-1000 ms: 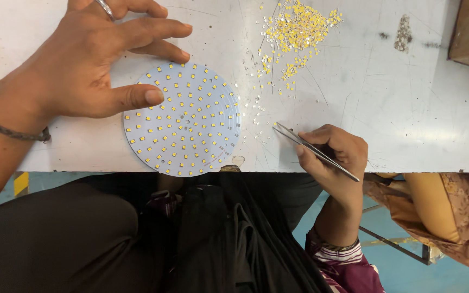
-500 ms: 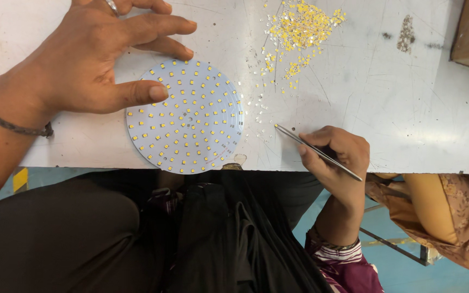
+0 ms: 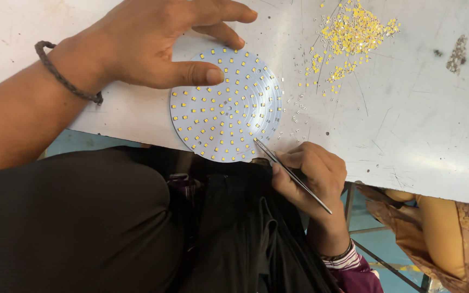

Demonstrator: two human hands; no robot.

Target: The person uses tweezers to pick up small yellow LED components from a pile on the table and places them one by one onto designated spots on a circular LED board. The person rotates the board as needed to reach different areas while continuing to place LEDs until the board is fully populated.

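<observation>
A round white circuit disc dotted with small yellow chips lies near the table's front edge. My left hand rests flat on the table, its thumb pressing the disc's upper left part. My right hand sits at the table edge and grips thin metal tweezers. The tweezer tips touch the disc's lower right rim.
A heap of loose yellow chips lies at the back right of the white table, with scattered chips trailing toward the disc. A grey smudge of debris is farther right. Dark-clothed legs are below the edge.
The tweezer tips have moved left from the bare table onto the disc's lower right rim. My left hand still holds the disc down.
</observation>
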